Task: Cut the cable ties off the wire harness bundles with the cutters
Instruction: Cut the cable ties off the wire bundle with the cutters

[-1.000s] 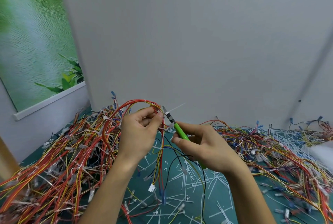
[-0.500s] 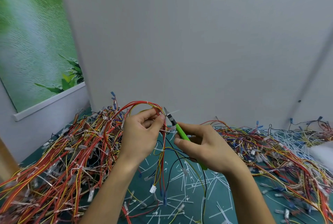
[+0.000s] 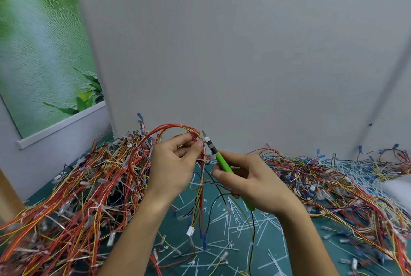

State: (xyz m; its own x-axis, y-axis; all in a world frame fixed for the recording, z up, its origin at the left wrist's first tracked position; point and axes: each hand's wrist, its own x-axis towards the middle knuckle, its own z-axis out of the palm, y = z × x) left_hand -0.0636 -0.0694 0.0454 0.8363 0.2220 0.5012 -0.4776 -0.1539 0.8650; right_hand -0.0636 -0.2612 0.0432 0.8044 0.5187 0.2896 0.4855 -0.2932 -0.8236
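Observation:
My left hand (image 3: 174, 164) pinches a wire harness bundle (image 3: 175, 128) of red and yellow wires, holding it up as an arch above the green table (image 3: 220, 226). Its loose ends with a white connector (image 3: 190, 230) hang down between my arms. My right hand (image 3: 253, 184) grips green-handled cutters (image 3: 216, 155), whose metal tips point up and left, right beside my left thumb. A white cable tie (image 3: 203, 160) wraps the bundle just below that thumb, another (image 3: 196, 184) lower down.
A large heap of red, orange and yellow harnesses (image 3: 73, 198) fills the left side. Another tangle (image 3: 333, 186) lies at the right. Several cut white ties (image 3: 233, 242) litter the green surface in front. A grey wall (image 3: 244, 53) stands close behind.
The long white tie tail that stuck out up and right from the cutter tips a second ago is gone. Both hands have stayed almost where they were.

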